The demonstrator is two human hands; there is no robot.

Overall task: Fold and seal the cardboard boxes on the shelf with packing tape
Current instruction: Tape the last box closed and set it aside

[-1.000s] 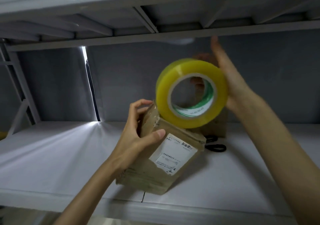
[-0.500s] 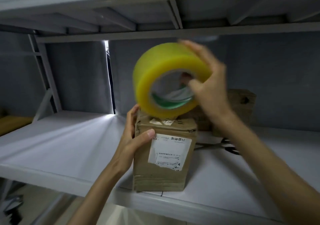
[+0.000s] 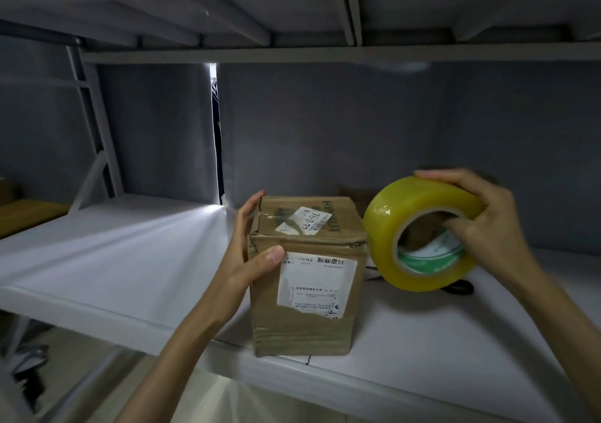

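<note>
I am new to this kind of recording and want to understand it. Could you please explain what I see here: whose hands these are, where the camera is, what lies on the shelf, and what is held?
There is no machine here. A person wears one wide camera on the head, looking forward and down, so the two arms are the person's own. The left hand grips the upper left edge of a closed cardboard box, which stands upright near the front of the white shelf. The right hand holds a yellowish tape roll beside the box, with fingers over the top and inside the core. Behind the roll lie dark scissors, mostly hidden, and another brown box, barely visible.
</note>
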